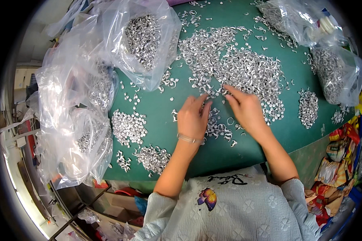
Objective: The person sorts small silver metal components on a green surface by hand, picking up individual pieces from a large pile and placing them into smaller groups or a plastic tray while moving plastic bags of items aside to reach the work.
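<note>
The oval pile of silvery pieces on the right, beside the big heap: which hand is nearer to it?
The right hand. It is left of the oval pile; the left hand is farther left, beyond the right one.

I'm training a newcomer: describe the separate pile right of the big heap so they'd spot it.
On the green table, look right of the right hand, between the big heap and the rightmost clear bag. There lies a narrow pile of silvery curved pieces. It is loose, not bagged, set apart from the heap by bare green, and larger than the little cluster near the table's edge.
</note>
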{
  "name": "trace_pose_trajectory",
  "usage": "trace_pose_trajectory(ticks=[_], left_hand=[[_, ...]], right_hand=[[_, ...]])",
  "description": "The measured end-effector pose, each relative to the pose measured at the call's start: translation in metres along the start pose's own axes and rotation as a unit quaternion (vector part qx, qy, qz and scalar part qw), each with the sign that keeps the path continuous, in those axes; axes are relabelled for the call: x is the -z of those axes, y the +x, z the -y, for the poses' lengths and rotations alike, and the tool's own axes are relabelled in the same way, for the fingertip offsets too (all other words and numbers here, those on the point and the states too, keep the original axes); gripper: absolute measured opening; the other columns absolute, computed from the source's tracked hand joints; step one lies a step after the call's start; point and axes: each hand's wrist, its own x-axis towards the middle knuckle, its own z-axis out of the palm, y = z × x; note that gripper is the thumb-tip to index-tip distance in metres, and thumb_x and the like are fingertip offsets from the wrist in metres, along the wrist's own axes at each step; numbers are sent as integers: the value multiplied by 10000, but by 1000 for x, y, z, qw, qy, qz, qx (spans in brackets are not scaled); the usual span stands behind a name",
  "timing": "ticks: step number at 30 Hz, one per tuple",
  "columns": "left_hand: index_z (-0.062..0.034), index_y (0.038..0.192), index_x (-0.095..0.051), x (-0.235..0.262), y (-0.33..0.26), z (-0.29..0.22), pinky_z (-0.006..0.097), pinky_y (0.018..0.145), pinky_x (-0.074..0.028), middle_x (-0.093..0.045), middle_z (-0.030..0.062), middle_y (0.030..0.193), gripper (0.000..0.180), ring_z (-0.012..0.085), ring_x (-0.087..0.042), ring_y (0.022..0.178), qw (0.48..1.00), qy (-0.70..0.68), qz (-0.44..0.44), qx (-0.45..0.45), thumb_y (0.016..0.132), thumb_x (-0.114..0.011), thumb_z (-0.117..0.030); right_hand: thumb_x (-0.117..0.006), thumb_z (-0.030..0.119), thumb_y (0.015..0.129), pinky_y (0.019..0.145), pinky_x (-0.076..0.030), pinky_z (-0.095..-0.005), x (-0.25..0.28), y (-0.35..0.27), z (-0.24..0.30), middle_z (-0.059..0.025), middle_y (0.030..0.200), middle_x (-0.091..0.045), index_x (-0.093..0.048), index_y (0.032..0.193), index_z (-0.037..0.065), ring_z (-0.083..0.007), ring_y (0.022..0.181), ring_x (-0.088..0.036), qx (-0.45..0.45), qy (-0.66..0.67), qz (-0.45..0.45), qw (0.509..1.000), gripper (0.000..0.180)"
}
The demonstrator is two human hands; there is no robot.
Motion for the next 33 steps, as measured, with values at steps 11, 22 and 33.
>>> trace_pose_trajectory(ticks=[11,22,33], left_hand=[[-52,841,-657,15,-14,27,379,551,-466,-559,98,736,81,297,-576,607,996,62,21,53,784,-633,-103],[-55,835,-666,19,-23,15,376,540,-455,-549,90,720,96,287,-570,599,992,87,83,32,772,-652,-126],[-45,900,-672,8,-12,18,315,492,-412,-499,81,642,194,199,-504,515,998,56,-15,13,709,-704,-48]], right_hand=[[-622,147,794,536,-493,-368,11,-32,-7,-112,776,-656,-673,923,90,-275,613,-621,65,-26,61,996,150],[-606,144,794,468,-447,-395,-18,10,0,-84,643,-593,-643,883,110,-298,539,-581,104,-123,-22,987,102],[-621,125,780,492,-459,-389,-9,6,16,-95,713,-624,-617,909,95,-284,594,-609,76,-123,-31,989,133]])
